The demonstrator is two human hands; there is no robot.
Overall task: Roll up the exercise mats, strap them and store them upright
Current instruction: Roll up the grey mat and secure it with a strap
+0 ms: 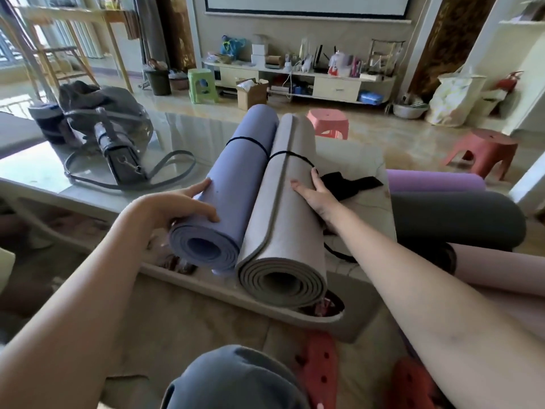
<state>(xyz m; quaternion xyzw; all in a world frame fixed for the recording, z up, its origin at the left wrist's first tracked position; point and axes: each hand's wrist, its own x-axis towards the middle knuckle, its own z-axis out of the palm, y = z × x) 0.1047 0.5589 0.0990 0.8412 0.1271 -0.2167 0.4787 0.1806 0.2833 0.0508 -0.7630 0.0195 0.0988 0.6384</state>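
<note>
Two rolled mats lie side by side on the marble table (pixel 182 125), their spiral ends facing me. The blue-purple mat (pixel 236 178) is on the left with a thin black strap (pixel 250 140) around it. The grey mat (pixel 289 208) is on the right, also ringed by a black strap (pixel 292 154). My left hand (pixel 188 205) grips the blue mat near its front end, thumb on top. My right hand (pixel 315 196) rests on the grey mat's right side, fingers curved over it. A loose black strap (pixel 348 184) lies on the table just right of that hand.
A dark handbag (pixel 118 152) with a long strap and a grey bundle sit on the table's left. A purple rolled mat (pixel 433 180) and a dark grey one (pixel 460 219) lie at the right. Red stools (pixel 483 152) and a TV cabinet (pixel 300 81) stand beyond.
</note>
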